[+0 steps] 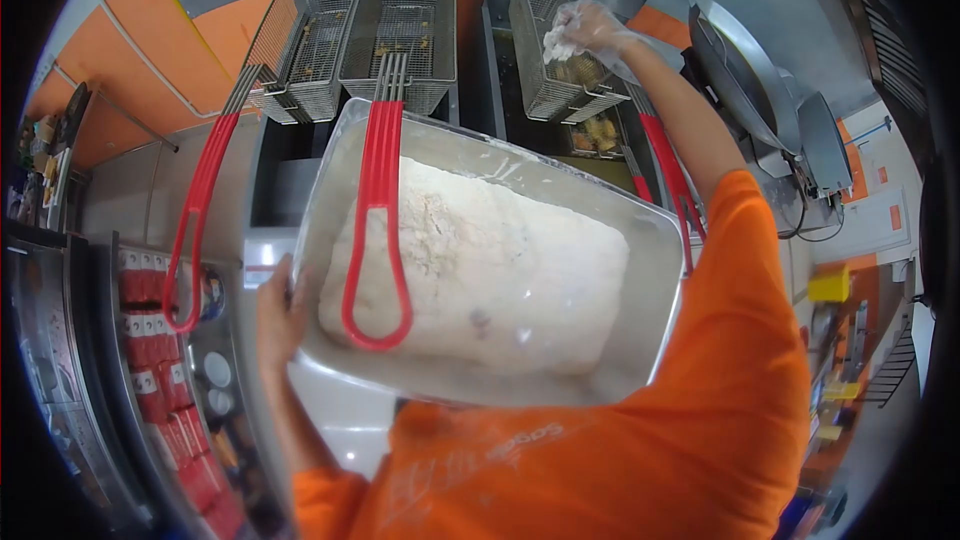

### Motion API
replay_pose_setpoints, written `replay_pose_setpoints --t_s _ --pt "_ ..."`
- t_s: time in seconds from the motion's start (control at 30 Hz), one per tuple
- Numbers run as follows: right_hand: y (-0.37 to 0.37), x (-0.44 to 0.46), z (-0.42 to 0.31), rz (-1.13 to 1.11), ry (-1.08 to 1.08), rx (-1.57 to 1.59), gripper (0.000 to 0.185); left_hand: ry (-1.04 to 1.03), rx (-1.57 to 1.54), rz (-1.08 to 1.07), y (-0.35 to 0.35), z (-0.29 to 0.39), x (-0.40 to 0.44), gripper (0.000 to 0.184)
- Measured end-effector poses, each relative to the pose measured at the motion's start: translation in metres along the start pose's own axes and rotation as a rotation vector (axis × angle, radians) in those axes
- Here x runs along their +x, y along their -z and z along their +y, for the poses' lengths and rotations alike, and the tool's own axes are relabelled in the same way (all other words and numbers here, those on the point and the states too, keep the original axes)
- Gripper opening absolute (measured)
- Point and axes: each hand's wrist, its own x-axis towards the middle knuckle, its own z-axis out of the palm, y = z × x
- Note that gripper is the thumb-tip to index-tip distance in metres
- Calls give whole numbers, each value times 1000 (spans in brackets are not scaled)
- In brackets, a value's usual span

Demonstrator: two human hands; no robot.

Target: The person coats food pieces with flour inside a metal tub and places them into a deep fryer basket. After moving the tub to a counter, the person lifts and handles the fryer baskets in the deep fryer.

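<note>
A large clear tub of white flour is tilted in front of my orange shirt. Its left rim is held by my left hand, the fingers partly hidden against the side. My right hand, in a clear plastic glove, reaches over the right wire fry basket. White, flour-coated food is in its closed fingers; the exact kind cannot be made out. Pale pieces lie in that basket below the hand.
Two more wire baskets with crumbs hang at the left; their red handles extend over and beside the tub. Golden pieces sit low beside the right basket. A red handle runs near my right arm. Red packs fill a left shelf.
</note>
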Motion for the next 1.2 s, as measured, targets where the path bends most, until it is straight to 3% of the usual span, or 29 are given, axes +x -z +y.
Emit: replay_pose_setpoints --t_s 0.13,0.2,0.27,0.3,0.37,0.5,0.57,0.6,0.63,0.73,0.8,0.87,0.97,1.0,1.03,1.1,1.2 --pt "16 -13 -7 -67 223 -166 22 -16 -37 13 0 6 2 36" --pt "40 -29 -22 -23 127 -65 30 19 -34 -17 4 17 4 36" --pt "77 -82 -63 -22 254 177 34 70 60 -95 12 25 5 33" --pt "79 -159 -146 234 131 459 39 96 68 -108 11 23 5 33" --pt "88 -209 -172 272 156 491 36 48 27 -85 8 13 5 33" --pt "60 -287 -216 -92 139 241 22 17 -7 -21 5 12 2 35" --pt "5 -310 -227 -106 262 29 17 44 -46 -33 5 14 2 35" --pt "-27 -304 -219 -221 292 276 16 31 -86 -32 6 15 3 35" --pt "-63 -299 -214 -297 188 245 20 37 -89 -21 8 13 4 35" --pt "-174 -283 -187 151 440 65 28 62 -99 -68 10 16 2 41" --pt "-199 -266 -200 316 567 -34 31 66 -83 -75 11 19 2 40" --pt "-211 -259 -213 118 498 183 28 65 -86 -74 9 15 2 38" --pt "-226 -255 -199 64 520 260 25 68 -92 -102 11 16 3 34" --pt "-231 -263 -188 -49 238 601 27 82 -92 -122 11 17 3 33" --pt "-221 -266 -183 -58 247 600 27 92 -93 -114 12 17 2 33" --pt "-185 -264 -178 -149 273 281 26 128 -121 -112 11 18 3 31" --pt "-145 -264 -185 -166 212 378 22 154 -95 -152 13 19 3 36"
